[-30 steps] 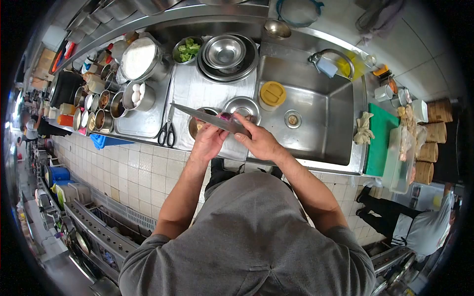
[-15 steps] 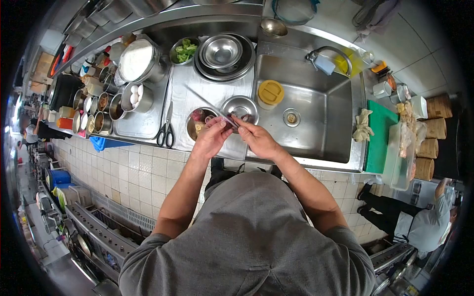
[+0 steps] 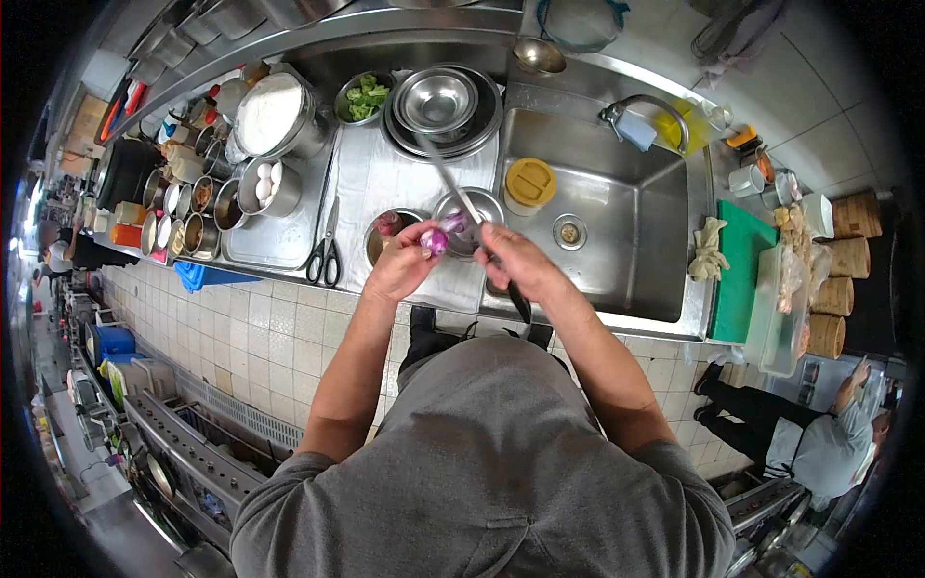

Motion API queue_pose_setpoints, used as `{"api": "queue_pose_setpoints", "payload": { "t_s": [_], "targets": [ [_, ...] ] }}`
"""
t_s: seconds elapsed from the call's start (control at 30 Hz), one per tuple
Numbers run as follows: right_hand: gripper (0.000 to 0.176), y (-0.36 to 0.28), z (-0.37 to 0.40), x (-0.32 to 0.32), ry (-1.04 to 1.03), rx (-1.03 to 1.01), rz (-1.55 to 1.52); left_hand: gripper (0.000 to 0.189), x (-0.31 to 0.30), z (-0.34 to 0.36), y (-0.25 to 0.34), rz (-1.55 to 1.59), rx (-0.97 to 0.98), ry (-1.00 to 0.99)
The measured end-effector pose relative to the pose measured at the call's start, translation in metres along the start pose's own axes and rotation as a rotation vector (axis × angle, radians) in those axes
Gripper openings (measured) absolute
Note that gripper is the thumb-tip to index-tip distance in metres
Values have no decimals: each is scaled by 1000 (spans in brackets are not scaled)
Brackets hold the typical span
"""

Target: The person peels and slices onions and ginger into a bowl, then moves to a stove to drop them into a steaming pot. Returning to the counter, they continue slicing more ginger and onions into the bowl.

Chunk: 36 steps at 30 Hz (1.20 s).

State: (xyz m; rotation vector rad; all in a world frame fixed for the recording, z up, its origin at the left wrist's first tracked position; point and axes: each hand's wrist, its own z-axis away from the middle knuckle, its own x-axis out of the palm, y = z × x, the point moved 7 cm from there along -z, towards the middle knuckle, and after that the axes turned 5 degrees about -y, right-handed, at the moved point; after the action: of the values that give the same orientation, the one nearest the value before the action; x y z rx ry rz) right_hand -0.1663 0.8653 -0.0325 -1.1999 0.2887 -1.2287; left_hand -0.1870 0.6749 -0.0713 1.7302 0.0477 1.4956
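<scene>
A peeled purple shallot (image 3: 436, 243) is pinched in the fingertips of my left hand (image 3: 401, 266). My right hand (image 3: 525, 266) wraps around a knife (image 3: 451, 180); its black handle shows below the fist, and the blade points away toward the stacked steel bowls. Behind the shallot, more purple overlaps the small steel bowl (image 3: 493, 209) between my hands. Partly covered by my left hand, another steel bowl (image 3: 374, 252) holds reddish bulbs.
Stacked steel bowls (image 3: 436, 99) and a bowl of green vegetables (image 3: 365, 97) stand behind. Black-handled scissors (image 3: 325, 258) lie left, near a pot of eggs (image 3: 280, 197). Right is a sink (image 3: 626, 212) with a yellow-lidded tub (image 3: 530, 183). A person (image 3: 819, 433) stands far right.
My hands have drawn apart, bringing the purple shallot into plain view. The knife has swung to point more steeply away, and its black handle now shows under my right hand.
</scene>
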Motion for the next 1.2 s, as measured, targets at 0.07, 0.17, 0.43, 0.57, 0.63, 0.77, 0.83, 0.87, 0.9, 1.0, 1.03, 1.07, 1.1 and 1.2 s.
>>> {"api": "queue_pose_setpoints", "payload": {
  "t_s": [0.07,0.17,0.43,0.57,0.63,0.77,0.83,0.87,0.9,1.0,1.03,1.07,1.1,1.2],
  "targets": [
    [48,-11,-3,-25,102,-22,-15,44,15,6,8,-11,4,-44],
    [47,-18,-4,-39,75,-1,183,46,29,14,11,-17,-92,-39],
    [63,17,-39,-42,78,188,420,44,6,6,2,6,-58,76],
    [65,9,-28,-24,137,-115,569,44,4,4,5,-141,35,142],
    [67,-15,-8,5,32,-381,864,43,-2,4,6,-163,71,199],
    [64,-22,5,27,29,-311,959,42,12,3,8,-191,127,166],
    [63,-25,7,29,52,-294,947,41,16,0,6,-282,130,161],
    [62,-27,9,29,72,-275,937,41,16,-1,6,-282,128,160],
    [62,-29,11,30,73,-274,937,40,17,-2,5,-273,134,134],
    [57,-23,11,25,123,-227,1024,37,20,-5,4,-281,104,98],
    [54,-18,7,21,117,-290,910,36,20,-5,3,-302,69,90],
    [51,-14,3,16,109,-353,795,36,19,-5,4,-302,72,92],
    [51,-18,3,15,107,-354,795,39,18,-5,2,-276,26,80],
    [49,-16,-5,5,73,-220,628,42,16,-4,0,-254,-38,48]
  ]
}}
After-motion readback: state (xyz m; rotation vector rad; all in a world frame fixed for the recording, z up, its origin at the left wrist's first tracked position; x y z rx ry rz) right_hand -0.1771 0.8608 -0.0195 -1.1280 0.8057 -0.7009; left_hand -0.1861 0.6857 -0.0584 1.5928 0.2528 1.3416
